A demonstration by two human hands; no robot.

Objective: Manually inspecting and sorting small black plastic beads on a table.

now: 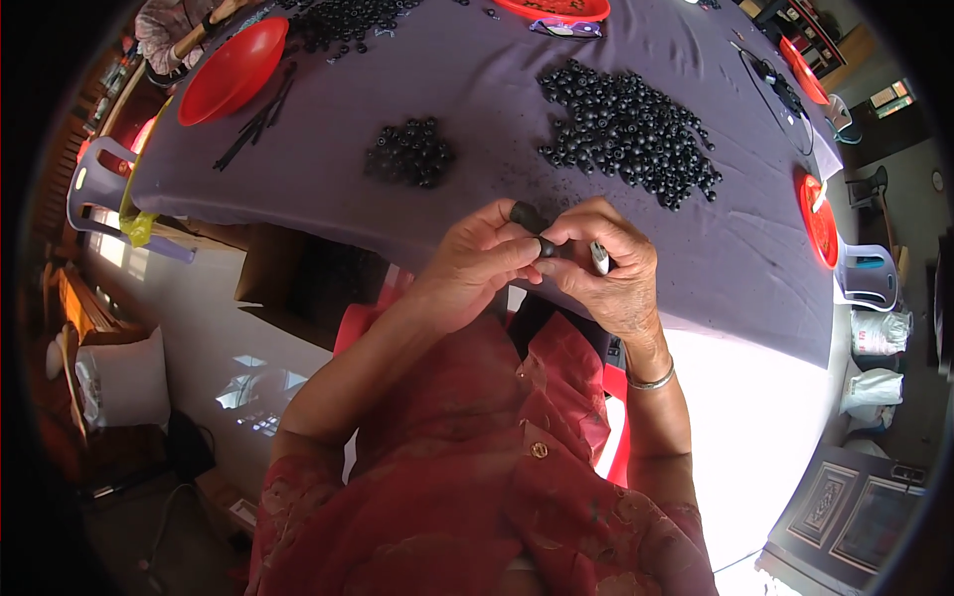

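Close to the table's near edge, my left hand (477,260) and my right hand (614,260) meet with their fingertips together. Pinched between thumbs and fingers is a small black round piece (548,247). A dark sleeve-like cover (529,216) shows at the tip of my left index finger. Tucked in the curled fingers of my right hand is a slim tool with a white end (599,258); the rest of it is hidden. Beyond my hands lie a large pile of black bead-like pieces (636,139) and a smaller pile (409,152).
A purple cloth (477,109) covers the table. Red bowls (236,72) stand at the far left, far middle and right edge. Thin black strips (256,117) lie at left. A person's arm (194,38) rests by another bead pile. An open cardboard box (298,283) is below the near edge.
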